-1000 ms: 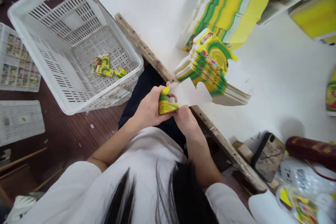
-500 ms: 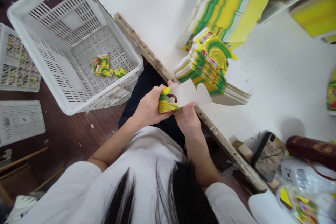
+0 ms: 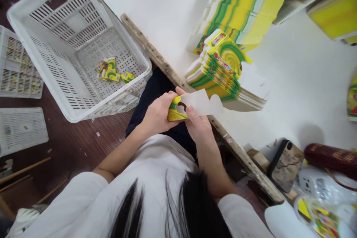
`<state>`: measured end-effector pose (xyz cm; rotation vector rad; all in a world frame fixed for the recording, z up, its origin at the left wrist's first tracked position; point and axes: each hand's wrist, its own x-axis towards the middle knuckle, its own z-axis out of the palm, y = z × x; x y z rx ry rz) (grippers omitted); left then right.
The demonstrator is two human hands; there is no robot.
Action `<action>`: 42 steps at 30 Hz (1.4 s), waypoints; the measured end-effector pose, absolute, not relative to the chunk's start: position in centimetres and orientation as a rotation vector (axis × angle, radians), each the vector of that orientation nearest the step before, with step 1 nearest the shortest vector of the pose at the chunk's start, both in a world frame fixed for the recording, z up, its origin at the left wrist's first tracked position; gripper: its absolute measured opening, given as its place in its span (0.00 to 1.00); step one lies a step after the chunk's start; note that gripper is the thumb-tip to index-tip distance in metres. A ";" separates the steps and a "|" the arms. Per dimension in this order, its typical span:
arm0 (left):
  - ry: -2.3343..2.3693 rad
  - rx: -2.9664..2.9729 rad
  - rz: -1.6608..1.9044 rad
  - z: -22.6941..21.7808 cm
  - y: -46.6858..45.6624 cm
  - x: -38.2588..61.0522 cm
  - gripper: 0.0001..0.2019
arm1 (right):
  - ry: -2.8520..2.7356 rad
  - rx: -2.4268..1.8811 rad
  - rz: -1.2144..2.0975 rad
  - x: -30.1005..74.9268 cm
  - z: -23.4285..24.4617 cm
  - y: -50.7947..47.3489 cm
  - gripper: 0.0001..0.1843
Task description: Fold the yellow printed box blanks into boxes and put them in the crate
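A small yellow-green cardboard box is held over my lap, by the table's wooden edge. Its white inner flap stands out to the right, and a dark round cutout shows in it. My left hand is wrapped round the box's closed end. My right hand grips the flap side, the thumb lying on the white card near the cutout. Just beyond my hands, a stack of flattened yellow-green crayon cartons leans on the white table. Whatever is inside the box is hidden.
A white plastic crate at the left holds several small boxes. More crates stand on the floor beyond it. A larger carton stack lies farther back. At right are a phone, a dark red flask and a power strip.
My right thumb has moved from the box's lower edge up onto the white flap near the cutout. The flap has tipped slightly downward. My left hand keeps its hold.
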<state>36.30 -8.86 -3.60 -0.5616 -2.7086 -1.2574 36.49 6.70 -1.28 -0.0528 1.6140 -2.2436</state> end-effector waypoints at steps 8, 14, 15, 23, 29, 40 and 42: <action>-2.680 -0.571 -1.306 -3.5 -8.7 36.5 0.39 | 1.655 0.008 -2.219 36.4 -1.2 6.6 0.36; -2.675 -0.600 -1.248 -3.4 -8.6 36.6 0.40 | 1.559 0.057 -2.331 36.6 -1.2 6.5 0.33; -2.672 -0.605 -1.245 -3.4 -8.6 36.6 0.41 | 1.552 0.059 -2.335 36.6 -1.2 6.5 0.33; -2.615 -0.627 -1.238 -3.2 -8.5 36.5 0.41 | 1.617 0.033 -2.317 36.7 -1.8 6.8 0.31; -2.550 -0.683 -1.273 -3.0 -8.3 36.5 0.43 | 1.581 -0.045 -2.347 36.9 -1.9 6.7 0.30; -2.611 -0.717 -1.085 -2.9 -8.7 36.2 0.33 | 1.748 -0.176 -2.308 36.9 -1.7 6.9 0.28; -2.647 -0.691 -1.100 -2.9 -8.8 36.2 0.33 | 1.862 -0.225 -2.277 37.1 -1.7 7.1 0.31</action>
